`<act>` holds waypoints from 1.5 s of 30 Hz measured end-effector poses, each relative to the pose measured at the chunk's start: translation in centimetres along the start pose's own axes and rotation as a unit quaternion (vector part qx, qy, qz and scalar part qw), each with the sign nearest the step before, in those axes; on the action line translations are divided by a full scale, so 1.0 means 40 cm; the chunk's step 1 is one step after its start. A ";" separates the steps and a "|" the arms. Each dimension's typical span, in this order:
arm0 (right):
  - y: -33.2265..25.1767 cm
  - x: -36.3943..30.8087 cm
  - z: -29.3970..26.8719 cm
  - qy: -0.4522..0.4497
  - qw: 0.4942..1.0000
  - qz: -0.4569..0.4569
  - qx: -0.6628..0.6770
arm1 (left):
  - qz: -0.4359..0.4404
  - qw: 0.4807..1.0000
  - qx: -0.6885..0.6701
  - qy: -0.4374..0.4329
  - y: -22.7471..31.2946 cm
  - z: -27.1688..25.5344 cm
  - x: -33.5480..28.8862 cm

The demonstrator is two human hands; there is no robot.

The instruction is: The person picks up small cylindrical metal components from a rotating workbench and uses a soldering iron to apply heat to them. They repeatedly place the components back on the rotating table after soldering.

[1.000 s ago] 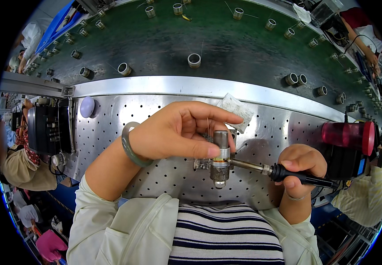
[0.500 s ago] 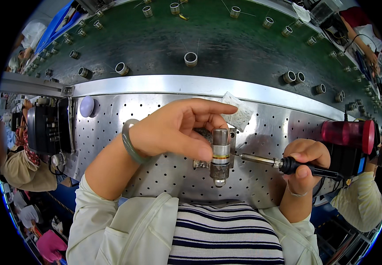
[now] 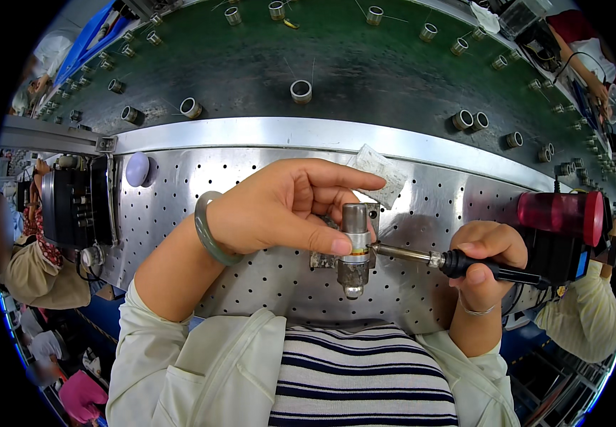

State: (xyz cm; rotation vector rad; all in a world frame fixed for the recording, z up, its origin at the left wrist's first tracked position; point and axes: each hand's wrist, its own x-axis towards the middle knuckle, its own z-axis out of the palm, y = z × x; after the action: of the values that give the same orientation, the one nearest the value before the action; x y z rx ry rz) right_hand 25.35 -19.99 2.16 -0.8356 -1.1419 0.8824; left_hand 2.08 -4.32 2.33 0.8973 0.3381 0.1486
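A: L hand (image 3: 279, 210) doing what?
B: Thumb + fingers pinching metal cyl. (image 3: 355, 240); it's sitting over perf. table (image 3: 432, 196), nr. centre, rounded end pointing twd. wearer.
A: R hand (image 3: 491, 257)?
B: Gripping soldering iron (image 3: 459, 264) by blk. handle; tip's meeting cyl.'s R side, abt. yellowish band. Purple egg-shaped thing (image 3: 137, 169) lying far L.

A pale jacket (image 3: 194, 381) covers a striped shirt (image 3: 365, 377) — grey-green bangle (image 3: 203, 232), thin bracelet (image 3: 476, 311).
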 end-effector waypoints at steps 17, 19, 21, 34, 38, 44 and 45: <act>0.003 0.005 0.009 -0.005 1.000 0.006 0.023 | 0.001 1.000 -0.007 -0.004 0.003 -0.001 -0.004; 0.003 0.006 0.009 -0.007 1.000 0.004 0.020 | 0.001 1.000 -0.007 -0.005 0.005 0.000 -0.004; 0.003 0.006 0.008 -0.012 1.000 -0.002 0.011 | 0.001 1.000 -0.007 -0.003 0.003 0.000 -0.004; 0.006 0.001 0.006 -0.029 0.999 -0.023 -0.008 | -0.004 1.000 0.021 0.019 0.006 0.015 -0.008; 0.005 0.000 0.011 -0.005 1.000 -0.019 0.012 | 0.002 1.000 0.017 0.022 0.001 0.015 -0.008; 0.008 0.003 0.006 -0.030 0.999 -0.023 -0.015 | 0.001 1.000 0.010 0.021 0.000 0.014 -0.010; 0.009 0.002 0.006 -0.034 0.999 -0.024 -0.021 | 0.000 1.000 0.008 0.020 0.002 0.013 -0.011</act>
State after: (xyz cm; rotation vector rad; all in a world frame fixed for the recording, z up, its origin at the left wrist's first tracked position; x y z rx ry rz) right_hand 25.10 -19.73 1.92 -0.8150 -1.2385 0.8537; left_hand 1.85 -4.78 2.79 0.9118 0.3771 0.1639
